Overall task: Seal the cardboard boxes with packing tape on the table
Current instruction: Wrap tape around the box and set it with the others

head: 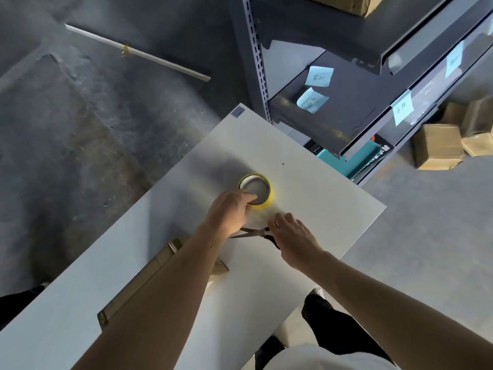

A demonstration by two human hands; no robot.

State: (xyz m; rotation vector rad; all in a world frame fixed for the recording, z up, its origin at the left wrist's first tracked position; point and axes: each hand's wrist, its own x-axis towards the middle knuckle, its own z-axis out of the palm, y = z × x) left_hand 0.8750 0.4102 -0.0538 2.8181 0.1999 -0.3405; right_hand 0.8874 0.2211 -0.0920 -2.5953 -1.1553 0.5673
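white table (306, 182) fills mid-frame. flat cardboard box (149, 276) lies lower left, probably light and bendy. left hand (229, 209) hooks fingers into the yellow tape roll (269, 194) at centre, likely stiff and light, best held by its core. scissors (250, 232) sit clasped in the right hand (296, 236).

Grey concrete floor (80, 156), darker toward 9 o'clock. White rod (138, 53) lying on it, 11 o'clock. Grey metal shelving (354, 108), 1–2 o'clock, blue notes (319, 76) stuck on. White table (266, 134), centre to 7 o'clock.
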